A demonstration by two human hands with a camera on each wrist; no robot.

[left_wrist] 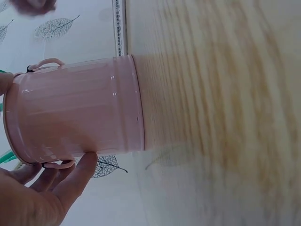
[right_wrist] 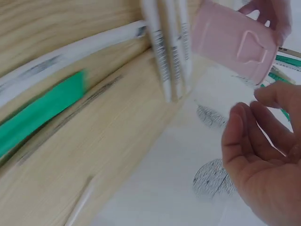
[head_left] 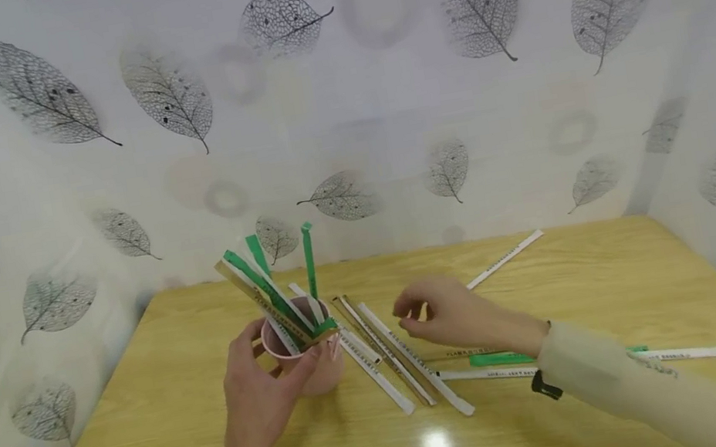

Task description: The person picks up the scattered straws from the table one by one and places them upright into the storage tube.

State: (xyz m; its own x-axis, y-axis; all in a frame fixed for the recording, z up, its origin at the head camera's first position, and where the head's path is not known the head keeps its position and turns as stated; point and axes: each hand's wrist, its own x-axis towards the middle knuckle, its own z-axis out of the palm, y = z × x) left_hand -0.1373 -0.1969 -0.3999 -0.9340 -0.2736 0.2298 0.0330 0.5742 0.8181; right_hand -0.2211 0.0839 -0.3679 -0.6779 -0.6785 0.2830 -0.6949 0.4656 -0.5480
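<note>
Held the shiny pink cup [head_left: 319, 378] upright with the left hand [head_left: 252, 396], fingers curled round its side, well in from the left edge of the wooden table [head_left: 130, 424]. Saw flat green, white and brown strips [head_left: 310, 262] poke up past its round top. Next, saw long strips [head_left: 416, 359] slant close together across the wood. Held the right hand [head_left: 442, 312] near these, with loosely bent fingers and a small gap to the thumb. Further right, saw a white strip [head_left: 504, 260] reach almost to the back edge, and more strips [head_left: 695, 354] partly hidden by the sleeve [head_left: 606, 368].
</note>
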